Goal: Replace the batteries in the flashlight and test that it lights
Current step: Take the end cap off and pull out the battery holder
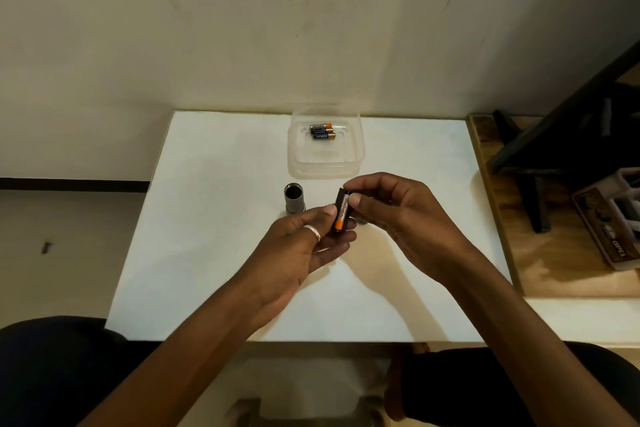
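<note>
White table (214,184) stands against a scuffed cream wall (242,28), and both forearms reach in from the near edge to meet above its middle. The left hand (304,246) lies palm-up and tilted inward. Its fingers curl beneath a black battery holder (337,203), its thumb presses on the holder's left side, and a ring (313,231) shows on one finger. The right hand (405,215) comes in from the other side with the wrist bent. Its thumb and forefinger pinch the holder's upper end while the other fingers curl loosely behind. The holder stands nearly upright between the two hands, lifted off the table, with an orange battery (340,218) seated in it.

Just to the left of the hands the flashlight body (294,201) stands on end on the table, its open mouth facing up. Beyond it, near the wall, a clear plastic container (325,166) holds three spare batteries (322,131) lying side by side. A wooden bench (554,270) to the right carries a box (609,225).
</note>
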